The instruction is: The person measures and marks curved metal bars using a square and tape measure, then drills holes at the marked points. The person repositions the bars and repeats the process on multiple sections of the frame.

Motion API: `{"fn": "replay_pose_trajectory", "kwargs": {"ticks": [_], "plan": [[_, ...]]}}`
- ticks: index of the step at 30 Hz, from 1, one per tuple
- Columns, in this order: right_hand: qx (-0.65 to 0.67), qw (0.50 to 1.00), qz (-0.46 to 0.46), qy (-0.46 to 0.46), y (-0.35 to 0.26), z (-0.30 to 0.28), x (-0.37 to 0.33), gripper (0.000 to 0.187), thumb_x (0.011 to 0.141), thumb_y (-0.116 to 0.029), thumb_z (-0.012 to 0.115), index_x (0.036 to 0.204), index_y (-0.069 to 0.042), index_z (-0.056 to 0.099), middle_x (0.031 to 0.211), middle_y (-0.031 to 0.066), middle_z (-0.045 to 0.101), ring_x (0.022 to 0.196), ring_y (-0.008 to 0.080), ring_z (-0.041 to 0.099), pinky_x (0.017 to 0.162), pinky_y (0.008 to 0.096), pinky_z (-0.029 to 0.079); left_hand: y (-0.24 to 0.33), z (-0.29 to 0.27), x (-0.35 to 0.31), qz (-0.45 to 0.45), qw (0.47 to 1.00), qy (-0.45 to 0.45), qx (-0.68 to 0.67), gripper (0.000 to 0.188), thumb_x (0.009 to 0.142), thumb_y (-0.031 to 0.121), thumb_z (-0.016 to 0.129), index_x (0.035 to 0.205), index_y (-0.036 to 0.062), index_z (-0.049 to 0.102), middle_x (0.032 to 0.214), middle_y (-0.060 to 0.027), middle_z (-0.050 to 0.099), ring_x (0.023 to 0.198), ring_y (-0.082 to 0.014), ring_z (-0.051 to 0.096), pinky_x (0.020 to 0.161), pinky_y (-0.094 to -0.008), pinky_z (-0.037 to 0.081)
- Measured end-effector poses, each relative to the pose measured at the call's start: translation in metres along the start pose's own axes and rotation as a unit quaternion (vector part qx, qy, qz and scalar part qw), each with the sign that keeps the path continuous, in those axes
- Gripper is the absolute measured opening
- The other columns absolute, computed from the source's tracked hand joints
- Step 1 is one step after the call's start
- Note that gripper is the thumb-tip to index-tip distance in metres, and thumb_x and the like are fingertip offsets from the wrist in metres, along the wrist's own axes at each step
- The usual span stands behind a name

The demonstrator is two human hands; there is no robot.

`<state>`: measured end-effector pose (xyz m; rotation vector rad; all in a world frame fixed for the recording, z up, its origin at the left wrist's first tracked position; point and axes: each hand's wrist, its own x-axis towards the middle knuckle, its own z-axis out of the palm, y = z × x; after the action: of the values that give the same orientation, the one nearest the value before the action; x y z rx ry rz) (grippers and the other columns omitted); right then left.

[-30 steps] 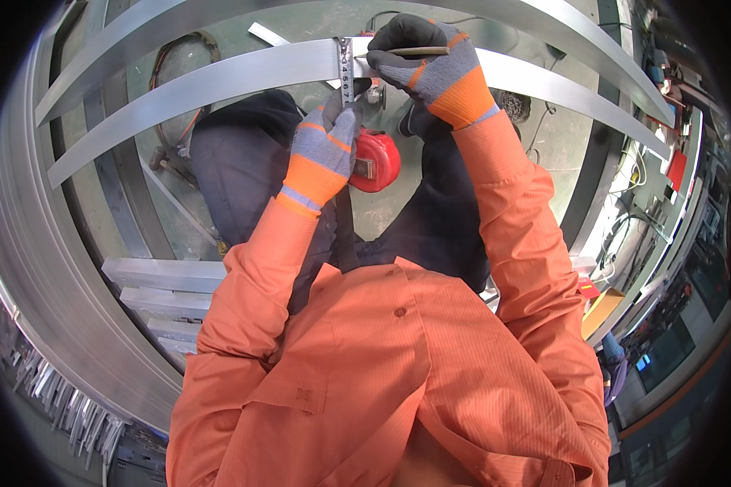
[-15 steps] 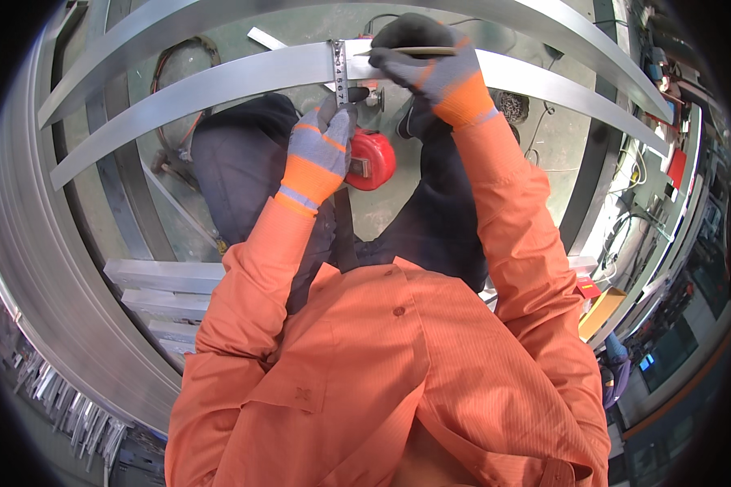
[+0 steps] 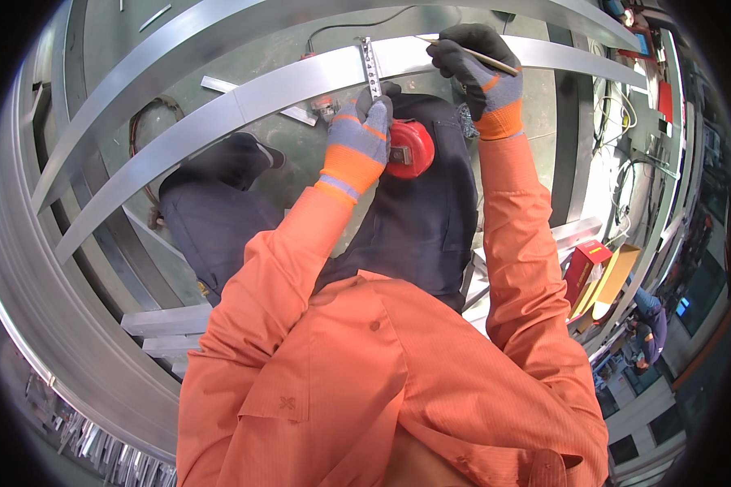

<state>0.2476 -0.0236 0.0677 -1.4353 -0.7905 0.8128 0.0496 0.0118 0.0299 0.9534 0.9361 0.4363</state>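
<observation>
A grey-green workshop floor (image 3: 309, 150) lies beneath a frame of long metal bars, which the wide lens bends into arcs. Over it the person's two gloved hands work apart. The left hand (image 3: 361, 130) is closed on a red tape measure (image 3: 412, 150), whose case hangs just to the right of the glove, above a thigh. The tape's pale blade (image 3: 371, 69) runs out past the fingers and lies across the nearer silvery bar (image 3: 292, 81). The right hand (image 3: 483, 77), to the right of the blade, is clamped on a slim pencil-like stick (image 3: 495, 63); its tip points left over that same bar, and whether it touches the metal cannot be told. Beyond runs a second, farther bar (image 3: 219, 24), with a black cable (image 3: 333, 32) on the floor between the two and a loose pale strip (image 3: 219, 84) passing under the nearer one. Below the hands are dark trousers (image 3: 426, 203) and an orange shirt (image 3: 341, 349). Short metal profiles (image 3: 162, 321) are stacked at lower left, beside a broad sweep of long grey profiles (image 3: 81, 349). To the right stand a red box (image 3: 585, 264) and an open yellow carton (image 3: 617, 280), and farther off another person (image 3: 654, 325) in dark clothing.
</observation>
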Motion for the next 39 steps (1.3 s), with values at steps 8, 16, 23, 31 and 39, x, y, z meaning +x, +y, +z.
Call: {"fn": "replay_pose_trajectory", "kwargs": {"ticks": [8,16,23,31,39], "plan": [[-0.032,0.994,0.035,-0.1,0.016,-0.004,0.016,0.017,0.094,-0.009,0.077,0.107,0.0,0.072,0.096,0.0086,0.077,0.087,0.0135,0.075,0.073,0.0239,0.058,-0.037,-0.008,0.007,0.092,0.991,0.002,0.093,0.034,0.107,0.011,0.051,0.138,0.0054,0.063,0.085,0.0052,0.052,0.071,-0.0035,0.044,0.06,-0.0213,0.039],[-0.066,0.988,0.072,-0.118,0.02,0.004,0.02,0.015,0.085,-0.002,0.08,0.098,-0.004,0.072,0.085,-0.0001,0.072,0.077,0.007,0.064,0.071,0.0246,0.054,-0.029,0.001,0.003,0.065,0.996,0.019,0.061,0.017,0.104,0.008,0.056,0.118,-0.0005,0.062,0.087,-0.0087,0.064,0.077,-0.0202,0.06,0.07,-0.0342,0.05],[-0.028,0.985,0.09,-0.145,0.03,0.001,0.019,0.02,0.087,-0.003,0.079,0.106,-0.004,0.073,0.093,0.0029,0.074,0.085,0.0094,0.069,0.073,0.0245,0.056,-0.032,0.004,0.004,0.037,0.999,0.032,0.017,0.019,0.105,0.006,0.054,0.121,-0.0009,0.061,0.087,-0.0066,0.064,0.075,-0.0165,0.059,0.068,-0.0323,0.049],[-0.064,0.982,0.08,-0.158,0.013,0.008,0.018,0.017,0.092,-0.007,0.08,0.106,0.0,0.073,0.094,0.0056,0.076,0.087,0.0122,0.075,0.077,0.0242,0.06,-0.03,0.005,0.003,0.018,0.997,0.054,0.053,0.021,0.104,0.008,0.057,0.122,-0.0014,0.062,0.086,-0.0053,0.065,0.074,-0.0159,0.059,0.067,-0.033,0.05],[-0.039,0.988,0.06,-0.135,0.022,0.01,0.017,0.017,0.088,-0.011,0.082,0.102,-0.002,0.076,0.089,0.0035,0.076,0.08,0.0097,0.07,0.073,0.0257,0.058,-0.042,0.003,0.007,0.057,0.978,0.062,0.189,0.024,0.103,0.011,0.057,0.123,-0.0014,0.062,0.092,-0.0145,0.068,0.08,-0.0317,0.067,0.072,-0.0405,0.053]]}}
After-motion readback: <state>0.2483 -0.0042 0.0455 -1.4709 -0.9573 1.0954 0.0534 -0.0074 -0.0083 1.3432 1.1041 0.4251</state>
